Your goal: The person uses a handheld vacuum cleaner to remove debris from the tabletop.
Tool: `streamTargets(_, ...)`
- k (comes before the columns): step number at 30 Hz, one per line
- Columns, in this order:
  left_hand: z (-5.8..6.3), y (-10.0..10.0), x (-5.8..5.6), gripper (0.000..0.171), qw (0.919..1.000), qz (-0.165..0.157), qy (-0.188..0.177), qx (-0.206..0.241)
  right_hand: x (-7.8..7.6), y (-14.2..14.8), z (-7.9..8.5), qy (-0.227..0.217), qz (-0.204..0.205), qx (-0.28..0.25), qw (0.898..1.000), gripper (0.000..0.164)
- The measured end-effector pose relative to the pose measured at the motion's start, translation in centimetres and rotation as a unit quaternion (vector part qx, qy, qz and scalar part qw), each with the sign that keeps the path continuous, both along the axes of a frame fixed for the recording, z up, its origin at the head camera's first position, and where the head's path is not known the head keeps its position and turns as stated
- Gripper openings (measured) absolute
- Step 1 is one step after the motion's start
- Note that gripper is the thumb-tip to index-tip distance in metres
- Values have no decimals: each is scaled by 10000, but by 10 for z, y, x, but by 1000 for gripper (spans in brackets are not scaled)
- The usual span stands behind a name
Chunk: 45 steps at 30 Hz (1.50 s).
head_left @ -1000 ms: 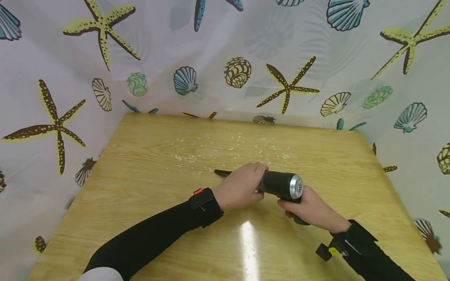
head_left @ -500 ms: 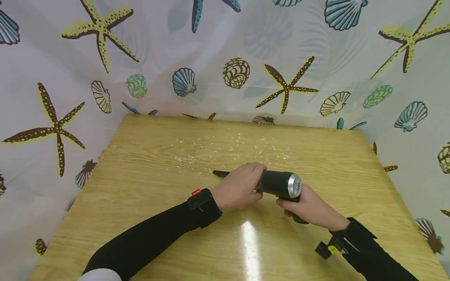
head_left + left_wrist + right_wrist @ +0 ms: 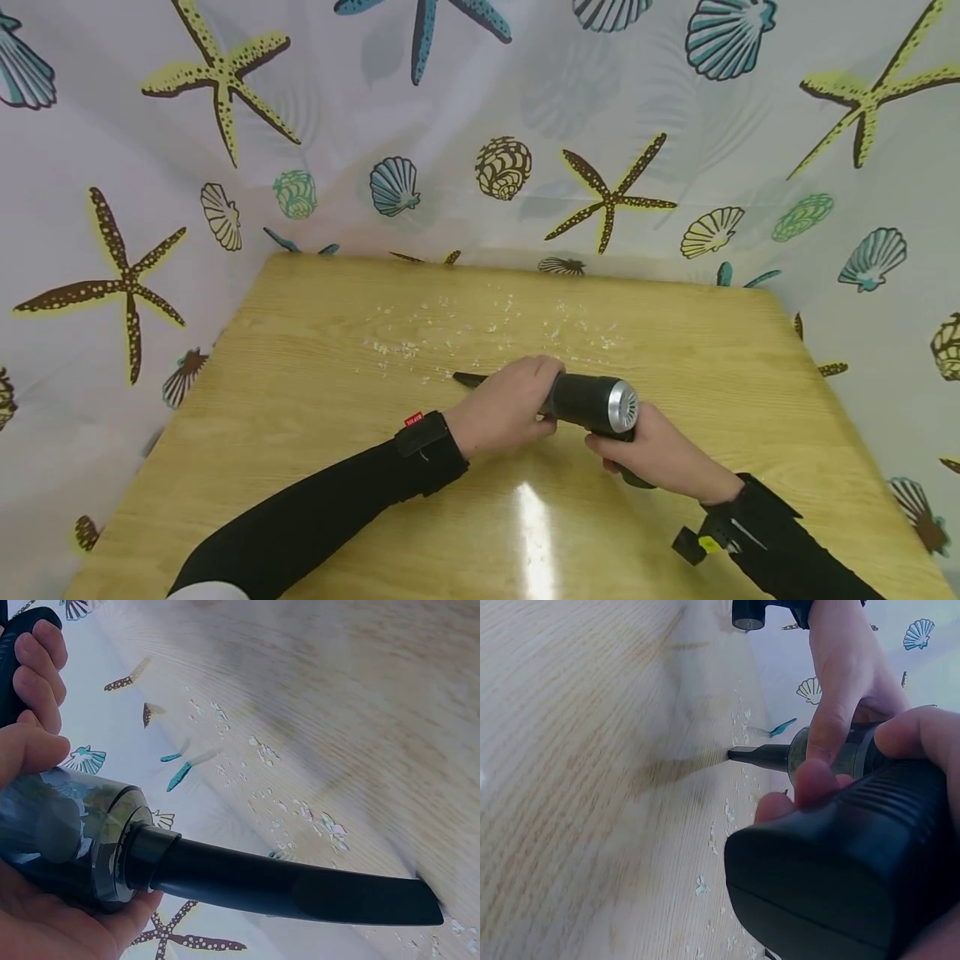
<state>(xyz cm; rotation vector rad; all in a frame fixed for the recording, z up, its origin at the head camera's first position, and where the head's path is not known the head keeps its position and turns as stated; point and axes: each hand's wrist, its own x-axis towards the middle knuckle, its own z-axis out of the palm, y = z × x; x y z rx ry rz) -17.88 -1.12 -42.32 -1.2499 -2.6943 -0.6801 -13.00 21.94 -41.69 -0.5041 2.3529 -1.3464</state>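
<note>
A black handheld vacuum cleaner (image 3: pixel 585 400) with a silver end cap is held over the table by both hands. My left hand (image 3: pixel 506 408) grips its front, around the clear dust cup (image 3: pixel 60 825). Curled around the ribbed pistol handle (image 3: pixel 840 862) is my right hand (image 3: pixel 656 450). A long flat crevice nozzle (image 3: pixel 300 889) points away to the left, its tip close over the wood. Small pale paper bits (image 3: pixel 397 348) lie scattered just beyond the tip, several of them in loose clusters. The left hand hides the middle of the vacuum in the head view.
The wooden table (image 3: pixel 300 500) has a bright light reflection near its front. A white curtain (image 3: pixel 337 108) printed with starfish and shells stands behind the table and along both sides. A small black camera (image 3: pixel 690 546) hangs off the right wrist strap.
The head view has tilted slightly, so the scene sits a little lower. Both hands keep their hold on the vacuum, which has shifted slightly to the left in view.
</note>
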Motion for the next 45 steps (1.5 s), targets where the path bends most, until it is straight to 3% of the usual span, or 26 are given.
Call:
streamTargets(16, -17, -15, 20, 45, 9998, 135, -149, 78, 11, -13, -13, -330, 97, -174, 9993, 50)
streamTargets(27, -12, -19, 12, 51, 9996, 275, -79, 17, 2, -19, -3, -238, 54, -223, 9995, 54)
streamTargets(32, -8, -18, 9, 49, 9997, 192, -118, 79, 9, -29, 22, -173, -12, -194, 9997, 51)
streamTargets(34, -7, -17, 8, 48, 9998, 123, -104, 106, 11, -29, 24, -166, -61, -176, 9997, 51)
streamTargets(39, -5, -17, 6, 48, 9998, 114, -76, 110, 2, -20, 5, -60, -125, -78, 9999, 56)
streamTargets(45, -5, -18, 5, 50, 9998, 156, -103, 106, 3, -22, 7, -28, -171, -15, 9998, 54)
